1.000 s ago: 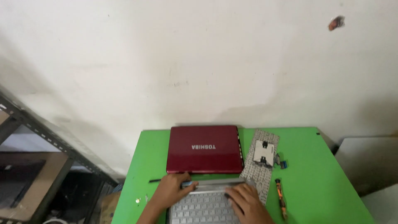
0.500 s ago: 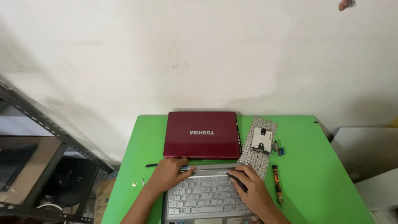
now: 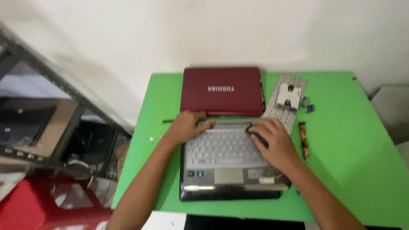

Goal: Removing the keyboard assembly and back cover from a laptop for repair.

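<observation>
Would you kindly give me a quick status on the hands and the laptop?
Left hand and right hand on top edge of keyboard. Red lid laid flat behind. Screwdriver lies right, apart.

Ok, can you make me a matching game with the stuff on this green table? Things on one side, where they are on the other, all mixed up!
Things:
1. red laptop
2. silver laptop
3. loose keyboard
4. orange and black tool

Places:
A. under both hands, nearest the person
B. lying to the right of the right hand
C. closed, at the far side by the wall
D. upside down, right beside the red laptop

Pairs: 1-C, 2-A, 3-D, 4-B

The left hand rests at the silver laptop's top left corner.
</observation>
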